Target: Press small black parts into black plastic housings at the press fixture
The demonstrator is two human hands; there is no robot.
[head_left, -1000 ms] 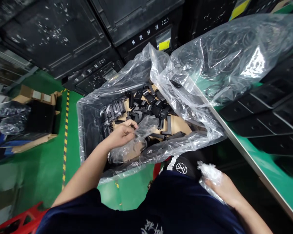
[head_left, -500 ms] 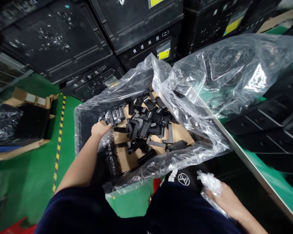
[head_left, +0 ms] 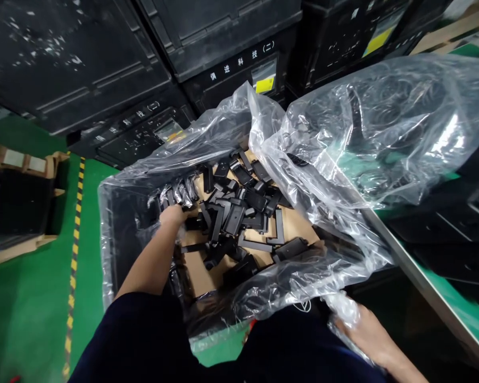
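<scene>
Green factory floor runs along the left, marked by a yellow-and-black striped line, and stacked black crates with white lettering fill the background. Below them sits a black bin lined with a clear plastic liner; on a cardboard sheet inside it lies a loose heap of black plastic parts. The left hand reaches down into the bin at the left edge of the heap, its fingers curled in among the parts beside a small row of them standing wrapped in plastic (whether the grip has actually closed on any piece cannot be told, since the fingertips are hidden). The right hand rests low by the person's dark-clothed lap, clenched around a crumpled clear bag, well apart from the bin's contents. Right of the bin, a large inflated clear bag lies across the green surface, with black trays beneath and beside it. At far left an open cardboard box stands on the floor
</scene>
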